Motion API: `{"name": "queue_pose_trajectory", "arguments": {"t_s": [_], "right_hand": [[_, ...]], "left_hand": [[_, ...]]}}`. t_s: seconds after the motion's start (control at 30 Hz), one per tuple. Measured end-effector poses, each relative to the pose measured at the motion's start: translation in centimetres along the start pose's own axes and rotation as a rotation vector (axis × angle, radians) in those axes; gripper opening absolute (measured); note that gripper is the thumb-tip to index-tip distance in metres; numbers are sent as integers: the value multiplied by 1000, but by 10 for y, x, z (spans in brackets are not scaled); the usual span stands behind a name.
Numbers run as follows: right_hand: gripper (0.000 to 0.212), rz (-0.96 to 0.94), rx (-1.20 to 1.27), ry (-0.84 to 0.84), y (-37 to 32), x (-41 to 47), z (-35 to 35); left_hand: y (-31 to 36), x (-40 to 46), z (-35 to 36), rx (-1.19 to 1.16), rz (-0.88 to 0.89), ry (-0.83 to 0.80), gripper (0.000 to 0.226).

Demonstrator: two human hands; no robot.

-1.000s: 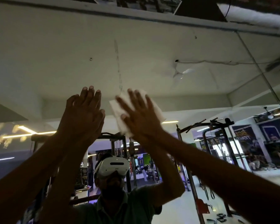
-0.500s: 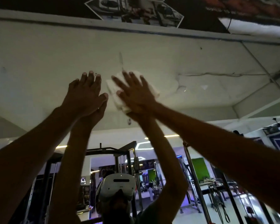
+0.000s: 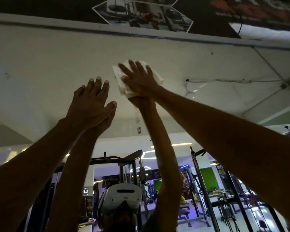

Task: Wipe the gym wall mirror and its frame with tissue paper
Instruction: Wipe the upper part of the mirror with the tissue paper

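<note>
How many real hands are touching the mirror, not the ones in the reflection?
2. The left hand lies flat and bare on the mirror, lower left. The right hand presses the tissue paper higher up, near the frame.

A single head-worn wide-angle camera looks steeply upward at the wall mirror (image 3: pixel 45 67) from close range, with both raised arms entering from 7 and 4 o'clock. The mirror's top frame (image 3: pixel 141 33) runs across near 12 o'clock. At 6 o'clock the glass reflects the wearer's own white headset (image 3: pixel 122 198), so the camera faces the mirror nearly head-on.
</note>
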State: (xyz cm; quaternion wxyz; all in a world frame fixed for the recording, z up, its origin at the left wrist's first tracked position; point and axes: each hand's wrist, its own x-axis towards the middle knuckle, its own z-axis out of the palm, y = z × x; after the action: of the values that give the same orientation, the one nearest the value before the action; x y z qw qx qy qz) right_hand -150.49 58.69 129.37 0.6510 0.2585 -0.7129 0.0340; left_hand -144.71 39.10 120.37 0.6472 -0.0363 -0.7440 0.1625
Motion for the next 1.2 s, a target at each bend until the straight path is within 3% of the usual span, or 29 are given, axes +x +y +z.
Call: {"name": "queue_pose_trajectory", "arguments": {"t_s": [0.17,0.23,0.33,0.47,0.57,0.63,0.73,0.83,0.9,1.0,1.07,1.13,1.2], "right_hand": [[59,541,35,134,108,-13,-9],[61,641,84,142,113,-33,-6],[61,497,47,148,58,-55,6],[65,63,35,118,-28,-138,32],[63,-81,54,84,-28,-209,39],[63,-7,23,96,16,-220,31],[79,412,-31,127,104,-207,11],[89,673,22,169,109,-199,8],[80,540,-11,150,51,-217,22],[65,73,-11,46,-43,-301,43],[64,-78,46,-31,-48,-351,41],[62,-66,38,-21,-3,-360,35],[60,109,-34,34,59,-346,30]], "left_hand": [[-3,1,0,37,-11,-26,93],[-2,1,2,44,-17,-18,92],[2,3,2,21,-32,-32,94],[4,-1,-2,1,-31,-55,82],[7,-17,-5,12,-14,-84,76],[14,-35,-6,10,-15,-70,86],[30,-66,-5,-24,4,-63,94],[59,-92,4,-29,91,-26,88],[83,-98,5,-118,42,4,78],[104,-98,13,-206,-41,48,70],[110,-103,17,-172,-27,49,65],[108,-112,21,-137,-1,36,66],[104,-122,20,-106,47,29,70]]}}
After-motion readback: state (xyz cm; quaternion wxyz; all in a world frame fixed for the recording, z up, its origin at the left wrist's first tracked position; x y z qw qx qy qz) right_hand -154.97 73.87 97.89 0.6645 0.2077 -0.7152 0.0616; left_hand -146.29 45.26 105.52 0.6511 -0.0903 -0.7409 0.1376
